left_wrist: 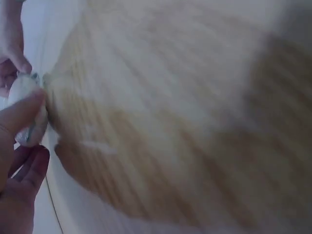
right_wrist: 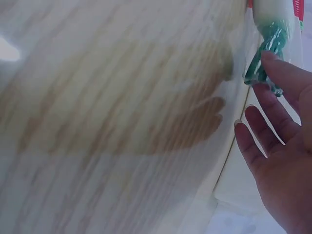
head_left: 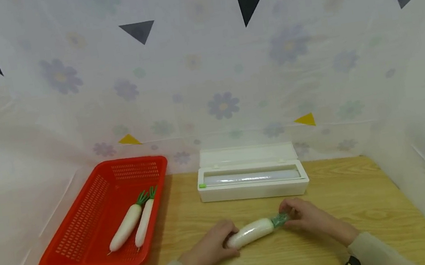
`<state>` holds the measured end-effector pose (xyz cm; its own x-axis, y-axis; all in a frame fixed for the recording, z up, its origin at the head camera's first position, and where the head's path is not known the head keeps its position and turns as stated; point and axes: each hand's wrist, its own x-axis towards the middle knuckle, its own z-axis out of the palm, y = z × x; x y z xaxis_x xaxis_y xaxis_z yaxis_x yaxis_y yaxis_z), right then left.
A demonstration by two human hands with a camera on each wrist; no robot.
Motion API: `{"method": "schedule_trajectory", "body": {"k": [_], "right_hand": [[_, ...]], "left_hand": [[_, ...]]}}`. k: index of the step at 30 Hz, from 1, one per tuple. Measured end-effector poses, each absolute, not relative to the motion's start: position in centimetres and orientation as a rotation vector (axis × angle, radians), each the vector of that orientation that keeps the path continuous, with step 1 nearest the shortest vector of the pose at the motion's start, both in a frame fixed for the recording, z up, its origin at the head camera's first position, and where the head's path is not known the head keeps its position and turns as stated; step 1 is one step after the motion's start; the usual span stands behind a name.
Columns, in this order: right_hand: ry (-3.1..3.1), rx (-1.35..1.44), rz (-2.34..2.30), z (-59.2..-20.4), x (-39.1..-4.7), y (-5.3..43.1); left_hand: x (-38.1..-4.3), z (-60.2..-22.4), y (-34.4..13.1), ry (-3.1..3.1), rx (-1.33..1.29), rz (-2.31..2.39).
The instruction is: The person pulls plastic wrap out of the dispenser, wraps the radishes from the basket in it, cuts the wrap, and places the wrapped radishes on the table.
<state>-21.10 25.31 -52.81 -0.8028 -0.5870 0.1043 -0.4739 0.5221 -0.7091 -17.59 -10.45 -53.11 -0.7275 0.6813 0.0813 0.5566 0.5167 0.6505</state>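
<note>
A white daikon radish (head_left: 253, 232) is held on the near middle part of the wood-grain table (head_left: 373, 200), lying aslant with its green leaf stalks (head_left: 279, 219) turned to the right and slightly to the far side. Clear film is seen around it (a shine is caught along the root, and the stalks are bunched tightly under the film). The left end of the root is gripped by the left hand (head_left: 211, 246), with thumb and fingers clamped on opposite sides. The stalks are pinched by the right hand (head_left: 310, 216) between thumb and forefinger, while its other fingers are spread apart and bent a little, as is shown by the right wrist view.

Beyond the radish, a white cling film dispenser (head_left: 253, 191) is set on the far side of the table. Its lid (head_left: 247, 154) is raised at the far edge, and a film roll (head_left: 251, 177) is exposed inside.

To the left, a red plastic basket (head_left: 98, 207) is placed, in which two more daikons (head_left: 127, 226) are laid side by side, green tops toward the far side. The scene is enclosed by a pale flower-patterned sheet (head_left: 181, 87).
</note>
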Motion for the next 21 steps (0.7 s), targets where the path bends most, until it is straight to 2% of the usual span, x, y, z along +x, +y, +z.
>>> {"method": "schedule_trajectory", "body": {"k": [8, 15, 21], "right_hand": [[2.726, -1.002, -1.041, -53.4, -21.0, 25.0], [2.867, -1.032, -0.939, -54.3, -20.9, 24.7], [2.932, -1.06, -0.918, -54.3, -20.7, 24.5]], "left_hand": [[-16.3, -53.2, -9.8, 2.6, 1.156, 1.071], [-16.7, -52.9, -9.2, 2.259, 0.74, 1.442], [-17.3, -53.0, -8.7, 2.183, 0.604, 1.476]]}}
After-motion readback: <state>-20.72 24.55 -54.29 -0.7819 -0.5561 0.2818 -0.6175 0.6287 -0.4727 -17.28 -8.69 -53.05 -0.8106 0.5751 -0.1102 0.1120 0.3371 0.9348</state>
